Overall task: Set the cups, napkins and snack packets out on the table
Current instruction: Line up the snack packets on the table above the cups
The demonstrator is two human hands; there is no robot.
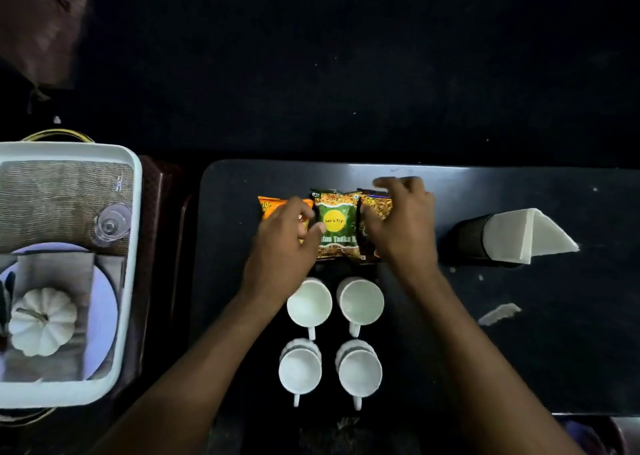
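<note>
Three snack packets lie side by side on the black table (519, 333): an orange packet (272, 206), a green packet (337, 227) and a dark packet (377, 208). My left hand (284, 243) rests on the orange packet, fingers curled against the green one's edge. My right hand (401, 226) lies on the dark packet, fingers spread. Below them stand several white cups in two rows, the nearest being the upper left cup (309, 304) and upper right cup (361, 300). White napkins (523, 234) stick out of a dark holder (471, 241) lying on its side at the right.
At the left a white tray (136, 246) holds a woven mat, a tipped glass (112, 224), a plate, a grey napkin and a small white pumpkin (41, 319). A white scrap (498, 314) lies on the table's right part.
</note>
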